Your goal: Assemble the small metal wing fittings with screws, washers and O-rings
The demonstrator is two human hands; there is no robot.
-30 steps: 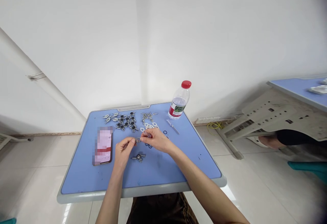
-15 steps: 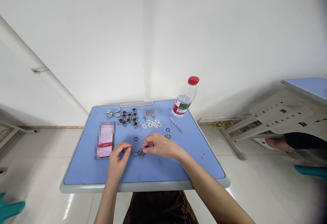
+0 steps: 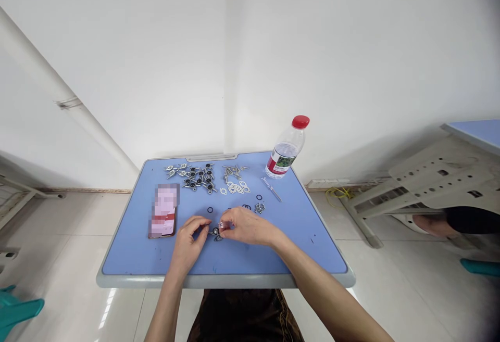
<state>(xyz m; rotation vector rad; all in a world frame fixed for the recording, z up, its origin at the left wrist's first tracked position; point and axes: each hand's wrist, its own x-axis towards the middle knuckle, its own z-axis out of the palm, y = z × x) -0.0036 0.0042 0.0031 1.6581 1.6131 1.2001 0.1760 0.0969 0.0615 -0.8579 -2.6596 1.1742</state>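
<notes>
A small silver metal fitting with a round middle lies on the grey-edged blue bench, between the fingertips of both hands. The right hand has its thumb and fingers bent together and covers the fitting's right end; what they hold (if they hold something) I cannot tell. The left hand has thumb and forefinger curved near the left end, and whether they grip it is too small to see. Just beyond the left fingertips lies a thin black ring. Behind the right hand, other thin black rings are partly hidden. Left of the left hand, a flat phone with a pinkish screen is blurred by square blocks. Farther beyond this hand, metal parts with black round centres overlap, so I cannot separate each one.
</notes>
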